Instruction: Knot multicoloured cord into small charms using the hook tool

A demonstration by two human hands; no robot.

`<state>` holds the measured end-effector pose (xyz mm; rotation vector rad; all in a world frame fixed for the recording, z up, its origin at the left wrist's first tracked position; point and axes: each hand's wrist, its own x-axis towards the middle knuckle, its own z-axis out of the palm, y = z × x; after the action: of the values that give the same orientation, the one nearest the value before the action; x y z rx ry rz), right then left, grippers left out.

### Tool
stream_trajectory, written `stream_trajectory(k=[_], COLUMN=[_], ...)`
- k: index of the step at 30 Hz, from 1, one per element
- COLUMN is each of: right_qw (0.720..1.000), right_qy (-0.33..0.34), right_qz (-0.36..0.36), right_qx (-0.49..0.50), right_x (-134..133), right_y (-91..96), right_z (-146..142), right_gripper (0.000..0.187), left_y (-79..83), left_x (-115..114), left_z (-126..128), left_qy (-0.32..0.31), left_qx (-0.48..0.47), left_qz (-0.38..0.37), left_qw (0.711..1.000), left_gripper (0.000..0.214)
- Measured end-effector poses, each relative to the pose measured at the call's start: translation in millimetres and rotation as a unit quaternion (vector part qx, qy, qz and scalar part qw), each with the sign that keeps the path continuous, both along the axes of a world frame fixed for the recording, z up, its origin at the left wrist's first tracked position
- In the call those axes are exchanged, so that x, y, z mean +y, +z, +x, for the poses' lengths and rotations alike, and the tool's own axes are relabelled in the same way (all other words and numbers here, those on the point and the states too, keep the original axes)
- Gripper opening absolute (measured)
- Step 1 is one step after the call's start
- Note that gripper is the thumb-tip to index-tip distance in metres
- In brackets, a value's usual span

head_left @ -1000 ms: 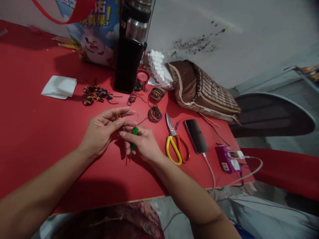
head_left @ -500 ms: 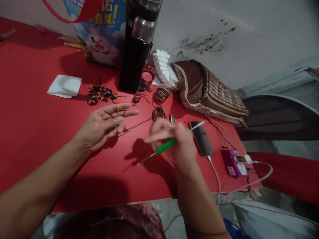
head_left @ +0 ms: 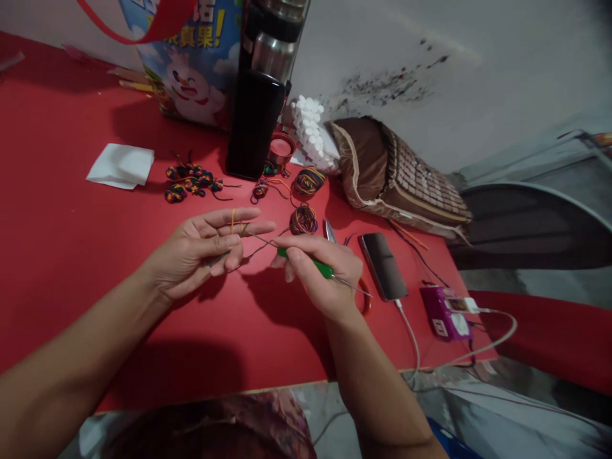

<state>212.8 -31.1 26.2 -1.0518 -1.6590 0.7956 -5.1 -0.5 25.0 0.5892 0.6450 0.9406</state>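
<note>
My left hand (head_left: 201, 252) hovers over the red table (head_left: 67, 229) with fingers stretched out, multicoloured cord (head_left: 261, 245) looped round the index and middle fingers and pinched under the thumb. My right hand (head_left: 325, 274) grips a green-handled crochet hook (head_left: 306, 261), its metal tip pointing left at the cord by my left fingertips. The cord trails to a small multicoloured ball (head_left: 303, 220) just beyond both hands.
Behind stand a black flask (head_left: 255, 121), a cartoon-printed bag (head_left: 191, 64), a brown cushion (head_left: 396, 172), more cord bundles (head_left: 191, 180) and a white tissue (head_left: 122, 166). Scissors (head_left: 329, 231) lie partly under my right hand; a phone (head_left: 385, 264) and purple charger (head_left: 442, 312) lie at the right edge.
My right hand swung out to the right, turned the hook round, then came back left so the tip meets the cord at my left fingers. My left hand stayed put.
</note>
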Motion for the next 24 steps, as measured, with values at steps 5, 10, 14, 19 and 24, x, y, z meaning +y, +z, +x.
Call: stream_trajectory(k=[5, 10, 14, 19, 24], right_qw=[1.000, 0.998, 0.991, 0.993, 0.999], right_qy=[0.017, 0.029, 0.047, 0.034, 0.028], right_qz=[0.006, 0.030, 0.075, 0.066, 0.003], right_qx=[-0.007, -0.046, -0.099, -0.087, -0.036], right_x=[3.1, 4.3, 5.2, 3.6, 1.7], right_y=[-2.6, -2.4, -5.9, -15.2, -22.6], right_z=[-2.3, -4.9, -6.5, -9.6, -12.3], right_gripper=[0.021, 0.023, 0.026, 0.028, 0.023], left_y=[-3.3, -3.1, -2.3, -5.3, -1.9], left_x=[-0.7, -1.7, 0.2, 1.3, 0.3], left_z=[1.9, 3.5, 2.1, 2.5, 3.4], left_qy=[0.003, 0.016, 0.015, 0.019, 0.007], left_qx=[-0.004, -0.002, -0.027, -0.031, -0.060], left_qz=[0.015, 0.020, 0.009, -0.011, -0.044], left_qw=[1.000, 1.000, 0.999, 0.999, 0.997], left_gripper=[0.030, 0.031, 0.032, 0.032, 0.033])
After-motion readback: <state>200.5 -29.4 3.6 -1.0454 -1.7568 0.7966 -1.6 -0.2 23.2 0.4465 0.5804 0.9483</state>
